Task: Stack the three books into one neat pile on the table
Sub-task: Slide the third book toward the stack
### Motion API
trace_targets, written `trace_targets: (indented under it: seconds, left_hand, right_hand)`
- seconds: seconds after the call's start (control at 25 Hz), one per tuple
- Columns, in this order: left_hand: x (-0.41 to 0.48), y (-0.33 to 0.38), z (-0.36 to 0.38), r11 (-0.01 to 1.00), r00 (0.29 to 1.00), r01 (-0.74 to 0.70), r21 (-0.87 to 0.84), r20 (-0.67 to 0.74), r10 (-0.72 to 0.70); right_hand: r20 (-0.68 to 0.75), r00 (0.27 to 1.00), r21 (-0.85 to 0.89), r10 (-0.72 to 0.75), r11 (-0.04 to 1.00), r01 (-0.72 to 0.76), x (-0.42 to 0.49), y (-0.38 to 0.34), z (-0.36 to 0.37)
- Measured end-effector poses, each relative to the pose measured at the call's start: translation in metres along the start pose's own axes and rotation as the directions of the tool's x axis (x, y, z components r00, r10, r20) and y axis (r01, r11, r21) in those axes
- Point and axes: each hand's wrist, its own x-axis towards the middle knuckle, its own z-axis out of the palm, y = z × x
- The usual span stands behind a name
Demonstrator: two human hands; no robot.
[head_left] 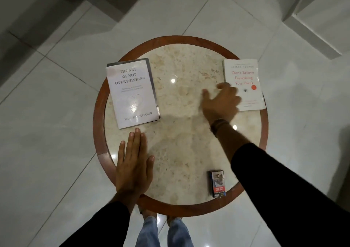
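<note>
Head view shows your right hand [220, 100] spread wide, empty, at the white book [244, 84] on the table [180, 133] — its fingers over the near edge. Left hand [132, 163] rests flat near the stacked pair [132, 93]. Next — grip and carry it across.

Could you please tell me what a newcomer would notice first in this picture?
Two pale books lie far apart on the round table: The Art of Not Overthinking at left, Don't Believe Everything You Think at right. The right hand reaches toward the latter.
</note>
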Motion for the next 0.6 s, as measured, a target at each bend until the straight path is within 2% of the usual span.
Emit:
trace_targets:
  seconds: [0.08, 0.2, 0.28, 0.36, 0.4, 0.48, 0.52, 0.6]
  left_hand:
    - [0.001, 0.001, -0.001, 1.0, 1.0, 0.008, 0.027, 0.011, -0.008]
    - [0.002, 0.003, -0.002, 0.998, 1.0, 0.005, 0.058, 0.008, -0.005]
    - [0.002, 0.004, -0.003, 0.998, 1.0, -0.006, 0.064, 0.0, 0.006]
    - [0.002, 0.005, -0.004, 0.997, 1.0, -0.008, 0.071, -0.006, 0.008]
    - [0.002, 0.005, -0.004, 0.997, 1.0, -0.009, 0.077, -0.009, 0.01]
    - [0.002, 0.004, -0.004, 0.996, 1.0, -0.013, 0.085, -0.013, 0.015]
    - [0.002, 0.004, -0.003, 0.996, 1.0, -0.015, 0.087, -0.013, 0.016]
    - [0.001, 0.004, -0.003, 0.996, 1.0, -0.011, 0.094, -0.01, 0.012]
  right_hand:
    - [-0.081, 0.986, -0.122, 0.146, 0.98, -0.155, 0.032, 0.035, -0.024]
    - [0.037, 0.957, -0.071, 0.287, 0.956, -0.284, 0.061, 0.074, -0.045]
    - [0.117, 0.955, -0.03, 0.273, 0.962, -0.271, 0.066, 0.084, -0.049]
    - [0.117, 0.966, 0.051, 0.229, 0.97, -0.236, 0.065, 0.085, -0.051]
    - [0.132, 0.964, 0.123, 0.232, 0.961, -0.248, 0.064, 0.083, -0.05]
    - [0.261, 0.923, 0.237, 0.281, 0.909, -0.344, 0.062, 0.08, -0.044]
    - [0.324, 0.896, 0.239, 0.303, 0.89, -0.387, 0.06, 0.078, -0.041]
    - [0.384, 0.884, 0.184, 0.267, 0.916, -0.357, 0.053, 0.071, -0.037]
